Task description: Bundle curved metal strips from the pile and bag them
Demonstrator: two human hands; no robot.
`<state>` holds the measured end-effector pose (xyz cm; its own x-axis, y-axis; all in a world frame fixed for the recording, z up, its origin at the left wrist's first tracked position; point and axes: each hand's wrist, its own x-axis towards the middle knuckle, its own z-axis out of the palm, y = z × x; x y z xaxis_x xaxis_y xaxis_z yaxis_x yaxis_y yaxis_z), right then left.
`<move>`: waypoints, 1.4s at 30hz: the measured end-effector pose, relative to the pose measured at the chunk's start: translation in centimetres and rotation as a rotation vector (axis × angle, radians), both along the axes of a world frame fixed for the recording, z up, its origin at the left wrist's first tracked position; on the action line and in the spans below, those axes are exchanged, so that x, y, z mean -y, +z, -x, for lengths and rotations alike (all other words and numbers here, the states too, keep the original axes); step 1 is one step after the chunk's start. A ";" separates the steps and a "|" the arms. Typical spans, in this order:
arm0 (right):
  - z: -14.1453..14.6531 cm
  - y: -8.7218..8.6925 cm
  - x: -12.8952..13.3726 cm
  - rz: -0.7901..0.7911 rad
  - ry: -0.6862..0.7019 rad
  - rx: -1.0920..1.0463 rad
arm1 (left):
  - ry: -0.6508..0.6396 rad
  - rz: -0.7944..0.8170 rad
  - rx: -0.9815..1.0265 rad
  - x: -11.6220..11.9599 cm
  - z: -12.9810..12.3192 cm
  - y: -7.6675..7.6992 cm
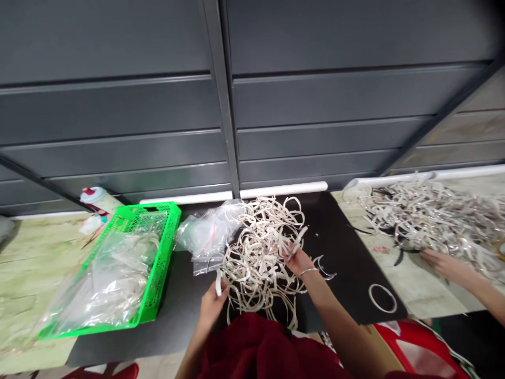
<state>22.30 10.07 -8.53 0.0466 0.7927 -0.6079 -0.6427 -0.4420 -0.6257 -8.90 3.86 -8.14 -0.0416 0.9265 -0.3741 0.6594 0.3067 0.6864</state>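
A tangled heap of thin, curved cream-white strips point(256, 258) lies on the black table surface in front of me. My left hand point(213, 303), at the heap's near left edge, pinches one white curved strip point(218, 282) that stands up from the fingers. On the heap's right side my right hand point(296, 259), with a bracelet at the wrist, is closed round a few curved strips point(290, 246); its fingertips are partly hidden among them. Clear plastic bags point(209, 231) touch the heap's left side. Some clear curved pieces point(324, 267) lie right of my right wrist.
Farther left, a green plastic crate point(168, 263) holds filled clear bags; a bottle point(100, 199) stands behind it. A white ring point(382, 298) lies at the right. Beyond it, another person's hand point(442, 263) touches a second heap point(445, 216). Grey panels point(315, 100) close off the back.
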 end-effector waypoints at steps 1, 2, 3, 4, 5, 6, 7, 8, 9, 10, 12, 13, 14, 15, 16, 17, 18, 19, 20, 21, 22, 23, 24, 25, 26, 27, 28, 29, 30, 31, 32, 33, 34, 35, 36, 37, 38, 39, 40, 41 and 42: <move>0.0 0.1 -0.2 -0.001 0.012 -0.012 | 0.003 0.003 -0.004 0.2 0.0 0.0; 0.0 0.1 -0.3 -0.004 0.023 -0.020 | 0.001 0.003 -0.009 0.3 0.0 -0.1; 0.0 0.2 -0.5 -0.008 0.034 -0.024 | -0.003 0.005 -0.016 0.4 -0.1 -0.1; 0.1 0.3 -0.6 -0.013 0.045 -0.025 | -0.008 0.007 -0.020 0.4 -0.1 -0.1; 0.1 0.5 -0.7 -0.019 0.056 -0.025 | -0.015 0.009 -0.021 0.4 -0.2 -0.1; 0.1 0.7 -0.7 -0.027 0.069 -0.024 | -0.023 0.012 -0.020 0.3 -0.3 0.0; 0.2 1.0 -0.8 -0.039 0.084 -0.024 | -0.031 0.013 -0.020 0.2 -0.4 0.0; 0.2 1.3 -0.8 -0.052 0.099 -0.027 | -0.038 0.015 -0.020 0.1 -0.5 0.1; 0.2 1.7 -0.9 -0.064 0.113 -0.040 | -0.044 0.015 -0.021 0.0 -0.5 0.2; 0.2 2.0 -0.9 -0.082 0.129 -0.043 | -0.050 0.016 -0.022 -0.1 -0.6 0.3; 0.2 2.4 -0.9 -0.127 0.165 0.091 | -0.056 0.020 -0.024 -0.2 -0.6 0.4; 0.2 2.5 -0.8 -0.145 0.176 0.191 | -0.058 0.021 -0.025 -0.1 -0.6 0.4; 0.4 2.4 -0.6 -0.172 0.186 0.341 | -0.058 0.024 -0.027 -0.1 -0.5 0.3; 0.7 2.1 -0.2 -0.204 0.193 0.521 | -0.055 0.026 -0.030 0.0 -0.5 0.3; 1.1 1.8 0.4 -0.240 0.199 0.699 | -0.049 0.029 -0.034 0.2 -0.4 0.2; 1.7 1.4 1.2 -0.280 0.215 0.851 | -0.041 0.031 -0.040 0.4 -0.4 0.1; 2.4 0.9 2.1 -0.332 0.248 0.987 | -0.032 0.034 -0.044 0.5 -0.3 0.0; 3.3 0.4 3.1 -0.382 0.303 1.084 | -0.023 0.037 -0.047 0.7 -0.2 -0.1; 4.3 -0.2 4.2 -0.436 0.390 1.137 | -0.013 0.041 -0.048 0.9 -0.1 -0.2; 5.3 -0.7 5.1 -0.481 0.473 1.144 | -0.004 0.045 -0.049 1.0 0.0 -0.3; 6.3 -1.2 6.0 -0.526 0.556 1.147 | 0.006 0.051 -0.049 1.2 0.2 -0.4; 7.3 -1.8 6.6 -0.559 0.635 1.168 | 0.016 0.057 -0.049 1.3 0.3 -0.4; 8.2 -2.2 7.0 -0.569 0.742 1.238 | 0.027 0.062 -0.051 1.4 0.4 -0.4; 9.0 -2.7 7.1 -0.557 0.863 1.333 | 0.037 0.066 -0.053 1.5 0.5 -0.4; 9.6 -3.1 6.9 -0.528 0.986 1.440 | 0.047 0.068 -0.055 1.6 0.6 -0.4; 10.0 -3.5 6.5 -0.492 1.096 1.538 | 0.054 0.069 -0.055 1.7 0.7 -0.4; 10.3 -3.8 5.9 -0.460 1.177 1.609 | 0.061 0.070 -0.055 1.8 0.8 -0.4; 10.5 -4.0 5.3 -0.444 1.219 1.643 | 0.066 0.070 -0.055 1.9 0.8 -0.4; 10.5 -4.2 4.6 -0.447 1.238 1.657 | 0.070 0.071 -0.053 2.1 0.9 -0.5; 10.4 -4.3 4.0 -0.463 1.243 1.662 | 0.073 0.073 -0.051 2.2 0.9 -0.5; 10.3 -4.3 3.4 -0.482 1.246 1.665 | 0.077 0.074 -0.048 2.3 1.0 -0.6; 10.0 -4.3 3.0 -0.502 1.254 1.671 | 0.080 0.077 -0.045 2.5 1.0 -0.6; 9.8 -4.3 2.7 -0.522 1.262 1.676 | 0.084 0.080 -0.042 2.6 1.1 -0.7; 9.5 -4.2 2.4 -0.542 1.270 1.679 | 0.088 0.084 -0.040 2.7 1.2 -0.8; 9.3 -4.2 2.3 -0.560 1.275 1.682 | 0.094 0.089 -0.038 2.8 1.3 -0.9; 9.1 -4.1 2.2 -0.576 1.276 1.685 | 0.100 0.095 -0.038 2.9 1.4 -1.0; 8.9 -4.1 2.2 -0.588 1.274 1.688 | 0.105 0.101 -0.039 2.9 1.4 -1.1; 8.8 -4.1 2.3 -0.597 1.270 1.691 | 0.111 0.107 -0.040 3.0 1.5 -1.2; 8.8 -4.1 2.4 -0.602 1.265 1.694 | 0.116 0.113 -0.042 3.0 1.6 -1.3; 8.7 -4.2 2.5 -0.603 1.258 1.695 | 0.121 0.118 -0.044 3.0 1.6 -1.3; 8.7 -4.3 2.7 -0.599 1.253 1.695 | 0.125 0.119 -0.046 3.0 1.6 -1.3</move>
<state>13.55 7.35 -12.86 -0.4230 0.8557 -0.2980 0.8903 0.3312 -0.3127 -10.50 0.87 -9.48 -0.1733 0.8621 -0.4761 0.6409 0.4658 0.6101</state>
